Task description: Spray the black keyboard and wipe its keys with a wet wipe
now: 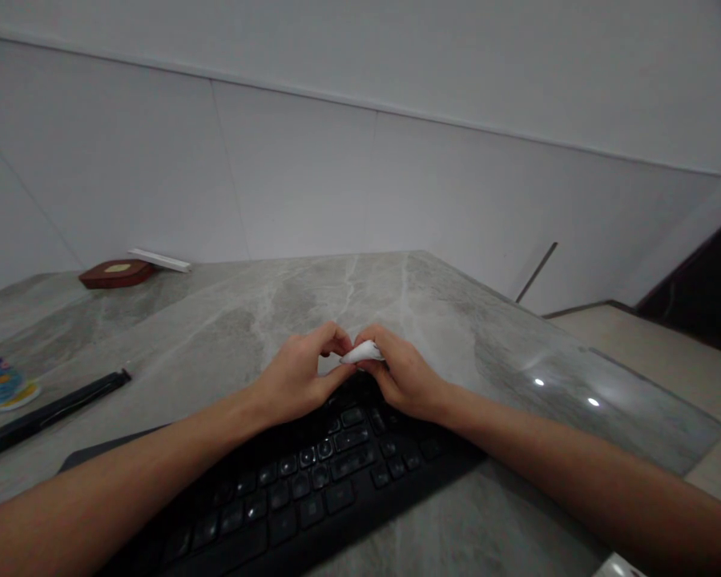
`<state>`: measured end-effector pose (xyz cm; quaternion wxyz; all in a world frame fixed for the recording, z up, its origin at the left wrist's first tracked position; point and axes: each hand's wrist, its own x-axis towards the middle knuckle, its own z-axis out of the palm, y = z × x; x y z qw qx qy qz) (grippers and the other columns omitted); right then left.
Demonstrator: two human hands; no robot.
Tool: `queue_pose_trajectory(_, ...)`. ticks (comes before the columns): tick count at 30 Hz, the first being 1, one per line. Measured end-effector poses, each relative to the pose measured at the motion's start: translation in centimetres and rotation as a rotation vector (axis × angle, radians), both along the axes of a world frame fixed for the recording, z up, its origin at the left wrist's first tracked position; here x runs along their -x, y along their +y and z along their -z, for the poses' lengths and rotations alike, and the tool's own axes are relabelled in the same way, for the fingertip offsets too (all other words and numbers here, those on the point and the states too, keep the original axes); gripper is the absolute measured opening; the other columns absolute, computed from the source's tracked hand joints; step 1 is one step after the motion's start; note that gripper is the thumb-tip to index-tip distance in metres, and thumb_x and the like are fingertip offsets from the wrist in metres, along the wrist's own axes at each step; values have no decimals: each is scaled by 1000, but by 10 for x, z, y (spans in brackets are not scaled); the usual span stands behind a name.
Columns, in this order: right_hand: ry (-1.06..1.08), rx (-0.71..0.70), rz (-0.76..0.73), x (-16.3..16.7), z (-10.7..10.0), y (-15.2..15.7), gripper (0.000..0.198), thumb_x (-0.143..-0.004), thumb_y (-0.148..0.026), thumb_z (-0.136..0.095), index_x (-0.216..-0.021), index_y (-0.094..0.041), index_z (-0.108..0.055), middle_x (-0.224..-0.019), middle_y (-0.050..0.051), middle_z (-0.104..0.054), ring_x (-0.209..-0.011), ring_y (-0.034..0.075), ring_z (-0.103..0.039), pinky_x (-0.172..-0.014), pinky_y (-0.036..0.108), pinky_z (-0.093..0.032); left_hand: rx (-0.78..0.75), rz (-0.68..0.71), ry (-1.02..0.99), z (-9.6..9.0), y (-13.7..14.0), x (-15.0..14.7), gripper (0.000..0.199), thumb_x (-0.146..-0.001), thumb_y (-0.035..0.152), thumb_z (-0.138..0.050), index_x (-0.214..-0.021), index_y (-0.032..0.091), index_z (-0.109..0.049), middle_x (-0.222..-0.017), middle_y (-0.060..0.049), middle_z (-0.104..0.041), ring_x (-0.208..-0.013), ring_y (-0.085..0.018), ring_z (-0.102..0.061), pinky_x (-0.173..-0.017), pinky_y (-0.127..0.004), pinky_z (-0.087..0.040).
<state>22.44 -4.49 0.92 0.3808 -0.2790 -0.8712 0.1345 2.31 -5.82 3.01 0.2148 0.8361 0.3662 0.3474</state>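
Note:
A small white object point(364, 352), soft-looking like a folded tissue or wipe, is held above the far edge of a black keyboard point(288, 497). My right hand point(405, 373) is closed on it, thumb and fingers pinching its right part. From the other side, my left hand point(304, 373) pinches its left tip, with a gap between thumb and forefinger. Both wrists are over the keyboard, whose keys look glossy. My forearms hide parts of its left and right ends. Exactly what the white piece is cannot be made out.
The keyboard lies on a grey marbled table point(216, 328). To the left are a long black bar-shaped object point(54, 413) and a white-lidded container point(0, 381) with a colourful label. A reddish-brown wooden piece point(117, 274) and a white strip point(159, 260) lie near the wall.

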Motion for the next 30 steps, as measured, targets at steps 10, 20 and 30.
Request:
queue_pose_trajectory(10, -465, -12, 14, -9, -14, 0, 11, -80, -9, -49, -87, -16, -54, -75, 3, -59, -69, 16, -52, -73, 32, -39, -2, 48, 423, 13, 16, 11, 20, -88, 16, -45, -90, 16, -65, -87, -6, -67, -82, -20, -61, -77, -32, -46)
queue_pose_trajectory(20, -455, -19, -40, -5, -10, 3, 14, -81, -9, -47, -88, -17, -55, -79, 2, -62, -72, 15, -54, -77, 31, -36, 45, 67, 497, 15, 16, 10, 28, -92, 20, -40, -80, 15, -65, -75, -6, -67, -69, -17, -60, -66, -28, -41)
queue_pose_trajectory(30, -514, -167, -165, -6, -15, 0, 26, -65, -4, -45, -85, -18, -55, -75, 2, -61, -68, 15, -50, -75, 31, -31, 79, 76, 488, 13, 17, 9, 28, -92, 22, -40, -82, 15, -64, -75, -6, -66, -67, -18, -60, -65, -28, -41)
